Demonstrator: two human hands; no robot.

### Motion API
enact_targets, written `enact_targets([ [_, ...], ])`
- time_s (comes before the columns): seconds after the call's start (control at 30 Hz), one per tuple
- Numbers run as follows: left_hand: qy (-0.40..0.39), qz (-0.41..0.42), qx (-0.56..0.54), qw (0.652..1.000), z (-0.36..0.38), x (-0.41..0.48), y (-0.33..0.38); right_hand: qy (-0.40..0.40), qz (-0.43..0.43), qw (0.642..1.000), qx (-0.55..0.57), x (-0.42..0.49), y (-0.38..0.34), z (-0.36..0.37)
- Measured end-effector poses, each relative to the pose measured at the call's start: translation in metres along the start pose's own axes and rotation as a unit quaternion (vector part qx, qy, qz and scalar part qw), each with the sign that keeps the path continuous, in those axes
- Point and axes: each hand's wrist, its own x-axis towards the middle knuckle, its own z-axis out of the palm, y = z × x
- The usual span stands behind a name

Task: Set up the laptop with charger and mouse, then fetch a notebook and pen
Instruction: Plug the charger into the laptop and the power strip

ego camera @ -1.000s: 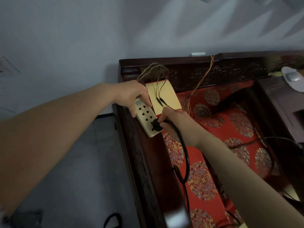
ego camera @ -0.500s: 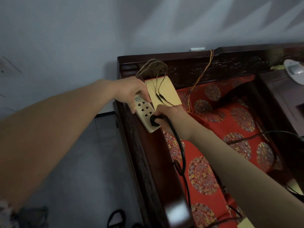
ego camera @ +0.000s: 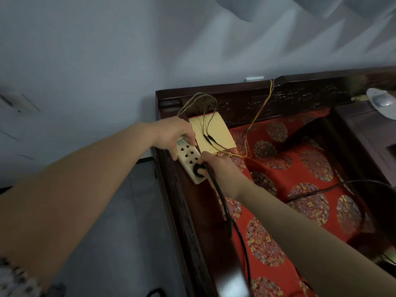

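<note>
A cream power strip (ego camera: 188, 156) lies on the dark wooden armrest (ego camera: 205, 232) of a bench. My left hand (ego camera: 174, 133) grips the strip's far end. A black round charger plug (ego camera: 199, 170) sits in the strip's nearest socket, and my right hand (ego camera: 222, 170) holds it with fingers curled round it. The plug's black cable (ego camera: 225, 211) runs down along the armrest toward me. No laptop, notebook or pen shows.
Red patterned cushions (ego camera: 300, 168) cover the bench seat, with a gold cushion (ego camera: 214, 131) in the corner. Thin yellow and grey wires (ego camera: 257, 116) hang over the bench back. A white object (ego camera: 381, 103) lies on a dark table at the right. Grey floor (ego camera: 111, 243) lies to the left.
The plug has gone from hovering at the socket to sitting flat in it. My right hand pressed down onto it; my left hand kept hold of the strip.
</note>
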Motion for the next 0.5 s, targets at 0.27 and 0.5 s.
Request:
enact_targets([
  [0.27, 0.076, -0.096, 0.046, 0.991, -0.008, -0.045, 0.036, 0.086, 0.102, 0.982, 0.136, -0.032, -0.006, -0.019],
  [0.5, 0.326, -0.171, -0.068, 0.927, -0.040, -0.048, 0.151, 0.259, 0.165, 0.947, 0.092, -0.183, 0.041, -0.088],
])
